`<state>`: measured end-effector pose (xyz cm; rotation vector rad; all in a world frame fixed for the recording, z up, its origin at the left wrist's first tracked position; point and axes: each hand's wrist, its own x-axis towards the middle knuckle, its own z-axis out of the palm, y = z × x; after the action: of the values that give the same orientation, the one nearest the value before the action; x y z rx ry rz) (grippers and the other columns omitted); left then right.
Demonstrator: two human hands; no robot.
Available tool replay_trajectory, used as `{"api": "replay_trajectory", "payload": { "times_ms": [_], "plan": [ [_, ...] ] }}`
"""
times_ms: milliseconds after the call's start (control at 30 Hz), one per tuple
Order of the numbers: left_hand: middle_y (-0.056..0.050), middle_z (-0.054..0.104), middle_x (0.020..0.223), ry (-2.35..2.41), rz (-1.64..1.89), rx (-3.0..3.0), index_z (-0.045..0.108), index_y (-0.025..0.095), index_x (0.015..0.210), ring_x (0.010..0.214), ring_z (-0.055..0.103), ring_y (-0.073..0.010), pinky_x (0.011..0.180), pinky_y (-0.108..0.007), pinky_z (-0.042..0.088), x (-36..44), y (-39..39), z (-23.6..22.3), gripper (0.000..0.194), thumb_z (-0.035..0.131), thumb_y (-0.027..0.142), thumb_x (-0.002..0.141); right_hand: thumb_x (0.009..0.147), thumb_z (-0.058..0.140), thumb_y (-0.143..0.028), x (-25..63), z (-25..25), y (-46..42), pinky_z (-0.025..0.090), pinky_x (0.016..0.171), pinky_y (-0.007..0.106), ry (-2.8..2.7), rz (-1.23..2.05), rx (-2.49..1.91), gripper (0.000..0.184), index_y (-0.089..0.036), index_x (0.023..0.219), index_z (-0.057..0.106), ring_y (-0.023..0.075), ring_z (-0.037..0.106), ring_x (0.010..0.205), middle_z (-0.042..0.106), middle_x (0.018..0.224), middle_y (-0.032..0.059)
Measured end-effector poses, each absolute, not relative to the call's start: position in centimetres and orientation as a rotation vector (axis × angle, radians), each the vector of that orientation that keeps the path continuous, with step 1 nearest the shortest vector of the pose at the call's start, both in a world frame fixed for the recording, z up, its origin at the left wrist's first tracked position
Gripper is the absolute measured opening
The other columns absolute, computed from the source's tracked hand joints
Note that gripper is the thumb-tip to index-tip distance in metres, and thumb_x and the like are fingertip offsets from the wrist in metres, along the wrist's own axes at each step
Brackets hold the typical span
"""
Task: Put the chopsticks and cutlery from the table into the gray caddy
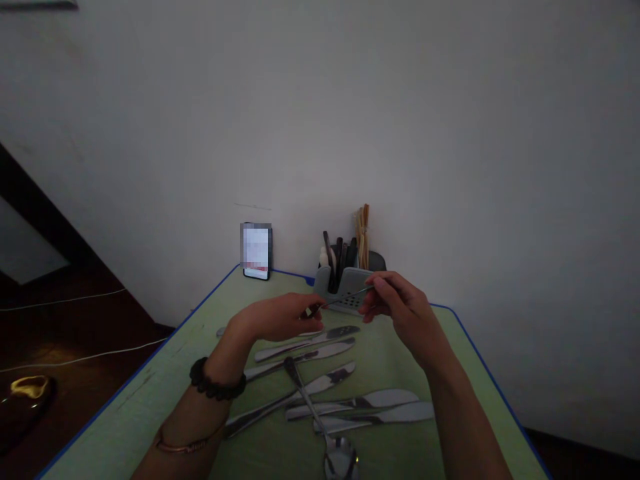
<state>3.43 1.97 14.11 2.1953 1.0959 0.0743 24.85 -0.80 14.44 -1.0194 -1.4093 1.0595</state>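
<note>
My left hand [274,319] and my right hand [400,308] are raised over the green table [150,407], both pinched on one thin metal utensil [345,298] held between them. Its type is hard to make out. The left hand grips one end, the right hand the other, just in front of the grey cutlery holder [345,288]. Below the hands lie several table knives [320,347] and a spoon [325,433] on the table.
The cutlery holder at the back holds dark-handled utensils and wooden chopsticks [363,235]. A phone [257,251] leans against the white wall at the table's far left corner. The table has a blue edge; dark floor with white cables lies to the left.
</note>
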Motion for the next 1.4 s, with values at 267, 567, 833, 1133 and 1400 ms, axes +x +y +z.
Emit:
{"api": "replay_trajectory", "payload": {
  "times_ms": [267, 567, 833, 1133, 1400],
  "plan": [
    [-0.007, 0.067, 0.101, 1.132, 0.083, 2.246, 0.056, 0.017, 0.108, 0.088, 0.061, -0.0191, 0.075, -0.027, 0.045, 3.3, 2.2, 13.9, 0.026, 0.048, 0.032, 0.089, 0.081, 0.059, -0.048, 24.8, 14.7, -0.9, 0.055, 0.05, 0.028, -1.404, 1.032, -1.005, 0.03, -0.018, 0.085, 0.057, 0.0142, 0.062, 0.054, 0.06, 0.062, -0.0021],
    [-0.007, 0.067, 0.091, 1.187, 0.085, 2.297, 0.059, 0.016, 0.097, 0.078, 0.06, -0.0182, 0.066, -0.026, 0.043, 3.2, 2.4, 13.5, 0.025, 0.045, 0.035, 0.088, 0.084, 0.057, -0.045, 24.8, 14.6, -1.0, 0.056, 0.052, 0.028, -1.387, 0.998, -1.005, 0.027, -0.018, 0.086, 0.057, 0.0133, 0.061, 0.055, 0.059, 0.063, -0.0021],
    [-0.005, 0.07, 0.083, 1.198, 0.077, 2.284, 0.065, 0.016, 0.09, 0.074, 0.061, -0.0145, 0.066, -0.023, 0.044, 2.8, 3.3, 12.6, 0.028, 0.037, 0.021, 0.087, 0.085, 0.056, -0.046, 24.9, 15.3, -1.4, 0.055, 0.051, 0.027, -1.285, 0.769, -0.989, 0.025, -0.021, 0.087, 0.057, 0.0122, 0.06, 0.053, 0.057, 0.063, -0.0034],
    [-0.006, 0.07, 0.084, 1.248, 0.017, 2.281, 0.065, 0.015, 0.087, 0.072, 0.061, -0.0152, 0.062, -0.022, 0.043, 2.2, 3.6, 12.1, 0.021, 0.045, 0.018, 0.079, 0.089, 0.048, -0.047, 24.3, 17.6, 1.3, 0.051, 0.055, 0.026, -1.496, 0.263, -1.114, 0.028, -0.021, 0.092, 0.058, 0.0128, 0.06, 0.054, 0.063, 0.068, -0.0003],
    [-0.005, 0.07, 0.081, 1.267, -0.041, 2.299, 0.065, 0.015, 0.088, 0.069, 0.06, -0.0152, 0.058, -0.022, 0.042, 2.6, 3.6, 12.1, 0.023, 0.044, 0.015, 0.079, 0.091, 0.045, -0.03, 22.4, 18.2, 5.5, 0.045, 0.06, 0.027, -1.981, 0.15, -1.29, 0.021, -0.019, 0.087, 0.063, 0.0151, 0.06, 0.055, 0.068, 0.067, 0.0024]
  ]
}}
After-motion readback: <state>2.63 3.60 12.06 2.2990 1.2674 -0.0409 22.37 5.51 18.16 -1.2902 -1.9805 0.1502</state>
